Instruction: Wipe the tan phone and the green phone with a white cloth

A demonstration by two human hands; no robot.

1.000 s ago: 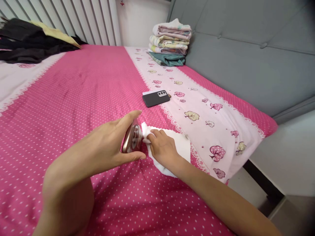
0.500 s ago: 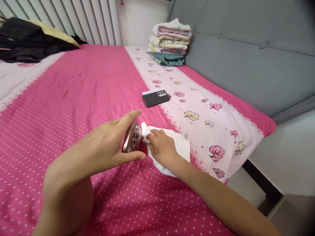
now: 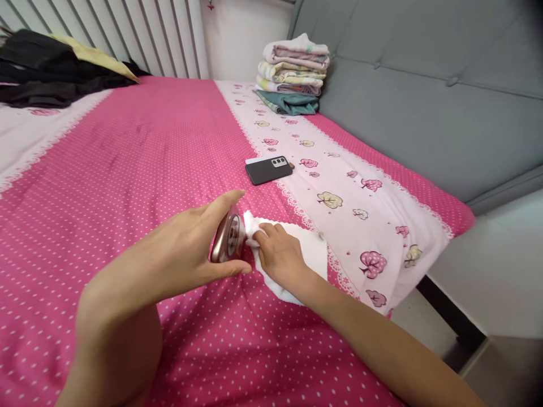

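My left hand [image 3: 190,237] is wrapped around a rose-gold phone [image 3: 220,240], thumb and fingers at its opposite ends. The phone stands on its edge, its back with a cartoon picture turned to the right. My right hand [image 3: 280,251] pinches a bunched corner of a white cloth [image 3: 316,246] and presses it against the phone's back. The rest of the cloth spreads over the bed under my right hand. Part of the phone is hidden behind my left hand.
A black phone [image 3: 265,171] lies face down on the pink dotted bedsheet [image 3: 178,135], a pale flat item partly under it. Folded cloths [image 3: 294,70] are stacked by the grey headboard [image 3: 403,102]. Dark clothes [image 3: 46,68] lie at the far left, near a white radiator [image 3: 156,34].
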